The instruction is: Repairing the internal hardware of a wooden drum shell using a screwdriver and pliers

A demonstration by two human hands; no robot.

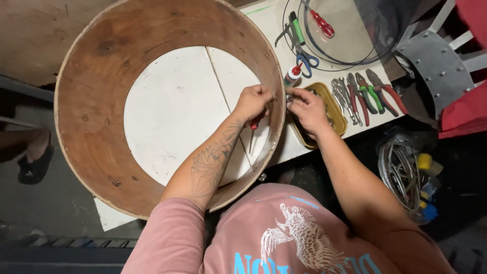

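The large round wooden hoop [101, 101] lies flat on the white counter [269, 23], overhanging its near-left edge, and its top rim is cut off by the upper edge of the view. Through its open middle show two white boards [172, 111] meeting at a seam. The left hand [252, 103] reaches inside the hoop, forearm slanting up from the lower middle, fingers curled tight against the inner wall at the hoop's right side. A red-handled screwdriver [253, 133] hangs below that hand; its handle is mostly hidden in the palm, only a bit of red and the thin shaft showing. The right hand [307, 109] comes from outside the hoop, wrist bent, fingers pinched narrow against the outer wall opposite the left hand. What it pinches is small and metallic, too small to make out.

Just under the right hand sits a shallow yellow tray [336, 110]; its contents are mostly covered by the hand. Toward the counter's right edge lie several pliers [368, 94] in a row with red and green grips. Farther back are blue-handled scissors [306, 61], a small glue bottle [292, 74], a green marker [297, 28] and a red-handled tool [323, 24] inside a loop of black cable [345, 63]. Off the counter, a coil of wire [401, 172] sits in shadow.
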